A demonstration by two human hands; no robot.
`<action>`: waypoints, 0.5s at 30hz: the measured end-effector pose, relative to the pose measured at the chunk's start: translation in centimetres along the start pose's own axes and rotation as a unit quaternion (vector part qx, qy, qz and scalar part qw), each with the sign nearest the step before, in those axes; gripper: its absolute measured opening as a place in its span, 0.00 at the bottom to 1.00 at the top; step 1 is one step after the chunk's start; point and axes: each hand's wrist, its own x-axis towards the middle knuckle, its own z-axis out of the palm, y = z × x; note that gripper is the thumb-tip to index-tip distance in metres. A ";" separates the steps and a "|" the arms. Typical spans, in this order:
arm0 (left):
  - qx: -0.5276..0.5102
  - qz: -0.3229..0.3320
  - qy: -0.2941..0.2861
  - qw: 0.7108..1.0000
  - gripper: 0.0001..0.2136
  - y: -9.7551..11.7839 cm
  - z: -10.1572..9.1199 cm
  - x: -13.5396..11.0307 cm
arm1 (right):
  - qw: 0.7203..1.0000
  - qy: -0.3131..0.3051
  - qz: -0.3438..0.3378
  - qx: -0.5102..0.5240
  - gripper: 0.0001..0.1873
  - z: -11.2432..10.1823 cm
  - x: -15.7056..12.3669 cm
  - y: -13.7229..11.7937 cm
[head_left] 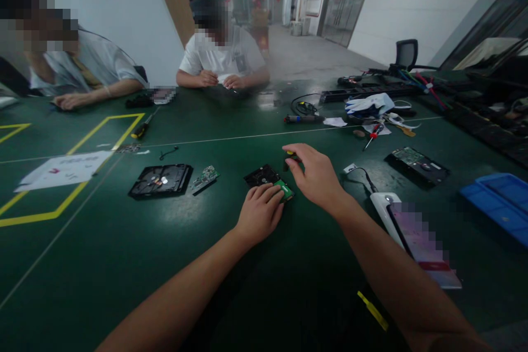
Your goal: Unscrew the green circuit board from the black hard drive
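Note:
A hard drive (260, 175) with a black face and a green label lies on the table in front of me. My left hand (262, 210) presses over its near side, fingers closed on it and hiding part of it. Just above its right end, my right hand (313, 173) pinches a dark screwdriver (290, 153) with a yellow top, held roughly upright. The fingers cover most of the tool, and its tip cannot be made out. To the left lie a small green circuit board (205, 179) and a larger black hard drive (160, 180).
Another hard drive (417, 166) and a blue tray (497, 203) are at the right. A phone on a white power bank (390, 214) lies by my right forearm. Farther back are a red screwdriver (374, 135) and gloves (371, 104). Two people (223, 63) sit across the table.

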 end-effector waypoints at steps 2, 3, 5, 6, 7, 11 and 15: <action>0.000 -0.001 -0.002 1.000 0.17 0.1 -0.1 0.0 | 1.000 0.005 -0.001 -0.012 0.15 0.0 -0.1 -0.1; 0.000 -0.002 -0.003 1.000 0.17 0.2 -0.2 0.1 | 1.000 0.011 0.005 -0.020 0.14 0.0 -0.1 -0.1; 0.000 -0.002 -0.005 1.000 0.17 0.2 -0.3 0.1 | 0.999 0.023 0.022 -0.039 0.12 -0.1 -0.1 -0.2; 0.000 -0.001 -0.006 1.000 0.17 0.2 -0.3 0.1 | 0.998 0.026 0.027 -0.046 0.11 -0.2 -0.1 -0.2; 0.000 -0.001 -0.006 1.000 0.17 0.2 -0.3 0.1 | 0.998 0.024 0.027 -0.048 0.10 -0.2 0.0 -0.2; 0.000 -0.002 -0.006 1.000 0.17 0.1 -0.1 0.0 | 1.000 0.006 0.004 -0.017 0.15 -0.1 0.0 0.0; 0.000 -0.002 -0.006 1.000 0.18 0.0 0.0 0.0 | 1.000 0.000 -0.002 -0.008 0.16 0.2 -0.1 0.1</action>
